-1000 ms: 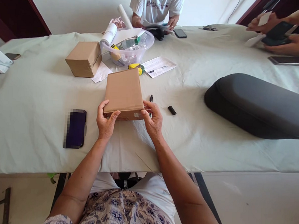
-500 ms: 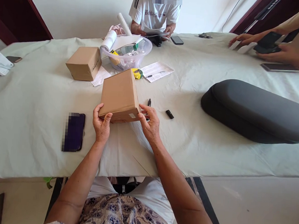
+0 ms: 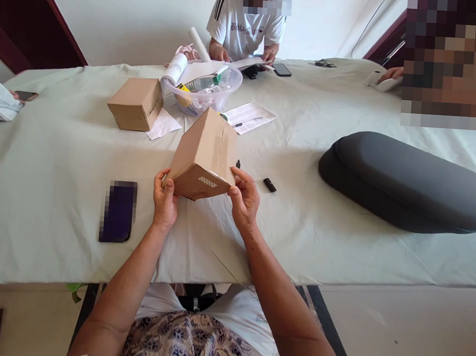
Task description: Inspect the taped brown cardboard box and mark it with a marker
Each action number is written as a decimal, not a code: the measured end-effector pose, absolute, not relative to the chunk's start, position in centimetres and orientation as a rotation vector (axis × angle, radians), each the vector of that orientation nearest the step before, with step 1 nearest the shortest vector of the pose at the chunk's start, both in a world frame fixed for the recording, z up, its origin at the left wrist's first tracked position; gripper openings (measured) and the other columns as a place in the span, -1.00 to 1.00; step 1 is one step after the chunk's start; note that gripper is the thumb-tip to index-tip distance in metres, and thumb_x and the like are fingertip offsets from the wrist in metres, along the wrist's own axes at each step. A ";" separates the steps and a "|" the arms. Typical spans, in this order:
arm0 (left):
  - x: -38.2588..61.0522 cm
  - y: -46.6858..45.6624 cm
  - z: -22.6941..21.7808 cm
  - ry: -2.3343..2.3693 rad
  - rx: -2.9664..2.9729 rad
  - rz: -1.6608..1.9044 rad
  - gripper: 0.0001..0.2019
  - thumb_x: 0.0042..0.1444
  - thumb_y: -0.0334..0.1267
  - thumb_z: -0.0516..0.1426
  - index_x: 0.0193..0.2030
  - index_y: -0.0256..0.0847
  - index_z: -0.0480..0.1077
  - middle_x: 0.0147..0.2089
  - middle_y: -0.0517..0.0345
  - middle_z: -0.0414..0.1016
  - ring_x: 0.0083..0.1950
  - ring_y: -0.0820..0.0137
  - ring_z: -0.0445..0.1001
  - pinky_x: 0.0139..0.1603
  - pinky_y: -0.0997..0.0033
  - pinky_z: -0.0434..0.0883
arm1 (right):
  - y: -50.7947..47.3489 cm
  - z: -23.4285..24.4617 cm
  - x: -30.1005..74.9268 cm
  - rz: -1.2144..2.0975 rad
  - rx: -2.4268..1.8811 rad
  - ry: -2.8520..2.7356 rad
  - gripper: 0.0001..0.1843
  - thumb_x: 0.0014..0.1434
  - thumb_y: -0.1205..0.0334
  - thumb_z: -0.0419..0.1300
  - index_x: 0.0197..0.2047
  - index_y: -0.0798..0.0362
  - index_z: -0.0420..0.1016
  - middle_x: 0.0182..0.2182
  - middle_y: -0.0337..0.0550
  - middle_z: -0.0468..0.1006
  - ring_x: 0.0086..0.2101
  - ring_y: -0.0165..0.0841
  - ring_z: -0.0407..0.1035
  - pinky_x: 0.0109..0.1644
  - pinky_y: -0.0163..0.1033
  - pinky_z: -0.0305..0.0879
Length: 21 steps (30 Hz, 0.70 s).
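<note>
Between my two hands is a brown cardboard box (image 3: 201, 154), tilted so that a taped seam shows on its right side and a printed mark on the side facing me. My left hand (image 3: 165, 200) grips its near left corner, thumb toward me. The near right corner is pinched by my right hand (image 3: 245, 200). Just beyond my right fingers lies a black marker (image 3: 238, 164), partly hidden by the box. A short black cap (image 3: 269, 185) rests on the cloth to the right of that hand.
A second cardboard box (image 3: 132, 104) and a clear plastic basin (image 3: 202, 101) holding a bottle and rolls stand beyond. A printed sheet (image 3: 250, 117) lies nearby. On the left is a dark phone (image 3: 118, 211); on the right, a long black padded case (image 3: 407, 183). A person (image 3: 247, 28) sits opposite with papers.
Both hands have rolled the cardboard box leftward, so its taped seam now faces up and right. The box has shifted slightly right and covers the yellow tape measure. The person opposite has moved the papers.
</note>
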<state>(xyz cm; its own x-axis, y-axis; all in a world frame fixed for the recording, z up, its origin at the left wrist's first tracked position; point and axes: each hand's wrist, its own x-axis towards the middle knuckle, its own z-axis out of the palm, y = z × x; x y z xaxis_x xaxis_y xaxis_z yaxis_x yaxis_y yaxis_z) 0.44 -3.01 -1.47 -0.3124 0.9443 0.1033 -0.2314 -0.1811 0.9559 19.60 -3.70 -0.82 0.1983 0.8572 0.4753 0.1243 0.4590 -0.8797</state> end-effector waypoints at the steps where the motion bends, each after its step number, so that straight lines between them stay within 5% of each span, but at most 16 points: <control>1: 0.5 -3.0 -1.4 1.114 0.935 1.642 -0.23 -0.07 0.46 0.23 0.12 -0.03 0.31 0.06 -0.02 0.50 0.03 0.22 0.53 -0.21 0.36 0.47 | -3.7 -0.8 19.6 0.644 -0.968 -1.283 -0.52 0.28 -0.21 0.14 0.15 -0.18 0.47 -0.39 -0.25 0.39 -0.41 -0.34 0.30 -0.29 -0.15 0.38; 6: 0.4 -3.1 -1.3 1.084 0.936 1.601 -0.31 0.03 0.43 0.18 0.10 -0.05 0.35 0.09 -0.04 0.51 0.03 0.21 0.54 -0.18 0.30 0.49 | -3.7 -0.9 19.7 0.648 -0.934 -1.272 -0.47 0.22 -0.30 0.18 0.11 -0.17 0.48 -0.33 -0.22 0.37 -0.40 -0.34 0.30 -0.28 -0.12 0.40; 13: 0.1 -3.9 -1.7 1.529 1.449 1.671 -0.41 0.29 0.25 0.05 0.24 -0.15 0.37 0.33 -0.17 0.41 0.39 0.13 0.36 0.40 0.11 0.29 | -3.9 -0.8 18.6 0.629 -0.929 -1.355 -0.56 0.21 -0.23 0.26 0.00 -0.13 0.49 -0.39 -0.27 0.43 -0.42 -0.38 0.35 -0.30 -0.19 0.42; 21: 2.0 -4.5 -2.1 1.729 2.010 1.629 0.21 -0.02 0.35 0.28 0.54 -0.33 -0.18 0.49 -0.53 0.10 0.54 -0.13 0.15 0.47 -0.14 0.22 | -4.2 -0.3 17.5 0.612 -0.844 -1.385 -0.68 0.27 -0.06 0.29 0.01 -0.11 0.46 -0.43 -0.35 0.44 -0.47 -0.48 0.35 -0.39 -0.32 0.37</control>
